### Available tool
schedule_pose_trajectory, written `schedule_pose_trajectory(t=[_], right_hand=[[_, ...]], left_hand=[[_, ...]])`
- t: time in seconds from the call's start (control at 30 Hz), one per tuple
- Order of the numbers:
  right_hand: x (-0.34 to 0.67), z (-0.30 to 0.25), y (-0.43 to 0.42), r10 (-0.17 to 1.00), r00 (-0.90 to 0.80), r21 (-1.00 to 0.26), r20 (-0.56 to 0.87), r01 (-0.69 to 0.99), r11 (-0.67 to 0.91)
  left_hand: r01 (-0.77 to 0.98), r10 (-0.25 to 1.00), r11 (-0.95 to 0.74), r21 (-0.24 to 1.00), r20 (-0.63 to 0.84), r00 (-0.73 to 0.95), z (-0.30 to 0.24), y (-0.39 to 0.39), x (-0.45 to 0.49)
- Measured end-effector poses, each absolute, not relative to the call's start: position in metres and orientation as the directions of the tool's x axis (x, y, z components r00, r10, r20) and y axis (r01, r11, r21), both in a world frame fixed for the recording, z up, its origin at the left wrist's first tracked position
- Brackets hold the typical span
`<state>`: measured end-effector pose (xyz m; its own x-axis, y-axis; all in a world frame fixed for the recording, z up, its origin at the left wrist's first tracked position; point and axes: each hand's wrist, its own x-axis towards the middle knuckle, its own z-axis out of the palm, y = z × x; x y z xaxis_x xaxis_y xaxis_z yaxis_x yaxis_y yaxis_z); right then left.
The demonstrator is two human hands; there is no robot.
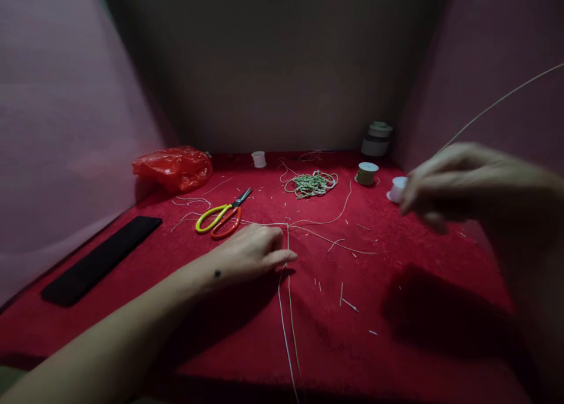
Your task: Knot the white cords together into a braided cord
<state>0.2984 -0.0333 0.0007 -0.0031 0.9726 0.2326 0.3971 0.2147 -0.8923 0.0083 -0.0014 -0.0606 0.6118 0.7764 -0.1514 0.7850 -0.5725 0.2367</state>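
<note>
My left hand (255, 250) rests on the red cloth at the middle of the table, fingers curled and mostly hidden. Its thumb lies across thin cords where they cross, pinning them. From there a white cord (283, 327) and a tan cord (292, 327) run down toward the near edge. Other strands spread to both sides. My right hand (453, 181), blurred, is raised at the right with its fingers pinched together. A thin pale cord (497, 100) runs from it up to the right edge of view.
Yellow-and-red-handled scissors (229, 213) lie left of centre. Beyond are a red plastic bag (176, 168), a white spool (259, 160), a knotted green-white cord bundle (312, 184), an olive spool (366, 174), a pink-white spool (398, 189) and a jar (377, 138). A black strip (103, 258) lies left.
</note>
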Motion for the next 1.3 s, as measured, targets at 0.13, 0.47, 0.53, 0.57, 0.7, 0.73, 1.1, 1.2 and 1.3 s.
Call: schedule_pose_trajectory(t=[0.13,0.47,0.53,0.57,0.7,0.73,1.1,1.2,1.3], right_hand=[[0.274,-0.016,-0.013,0.88,-0.392,-0.61,-0.268,0.776,0.16],[0.192,-0.049,-0.017,0.938,-0.338,-0.101,0.077,0.933,0.344],[0.185,-0.059,-0.009,0.932,-0.348,-0.157,0.103,0.92,0.36],[0.181,-0.065,-0.005,0.935,-0.34,-0.191,0.101,0.916,0.354],[0.168,-0.086,0.008,0.961,-0.25,-0.234,0.121,0.933,0.272],[0.166,-0.09,0.009,0.962,-0.235,-0.242,0.138,0.934,0.263],[0.165,-0.093,0.021,0.964,-0.205,-0.595,0.172,0.758,0.267],[0.163,-0.094,0.02,0.971,-0.152,-0.579,0.184,0.781,0.232],[0.162,-0.096,0.018,0.972,-0.124,-0.532,0.198,0.82,0.213]], left_hand=[[0.877,0.885,-0.446,0.18,-0.058,0.462,-0.072,0.007,0.013],[0.911,0.913,-0.406,0.074,-0.009,0.408,-0.084,0.007,0.021],[0.909,0.913,-0.408,0.081,0.0,0.409,-0.084,0.007,0.02],[0.909,0.912,-0.408,0.081,0.005,0.409,-0.085,0.007,0.02],[0.916,0.918,-0.398,0.058,0.024,0.397,-0.088,0.007,0.021],[0.917,0.919,-0.395,0.051,0.03,0.394,-0.089,0.007,0.021],[0.913,0.914,-0.406,0.031,0.036,0.405,-0.09,0.007,0.022],[0.912,0.913,-0.407,0.051,0.018,0.407,-0.089,0.01,0.022],[0.91,0.912,-0.409,0.067,0.001,0.41,-0.088,0.012,0.022]])
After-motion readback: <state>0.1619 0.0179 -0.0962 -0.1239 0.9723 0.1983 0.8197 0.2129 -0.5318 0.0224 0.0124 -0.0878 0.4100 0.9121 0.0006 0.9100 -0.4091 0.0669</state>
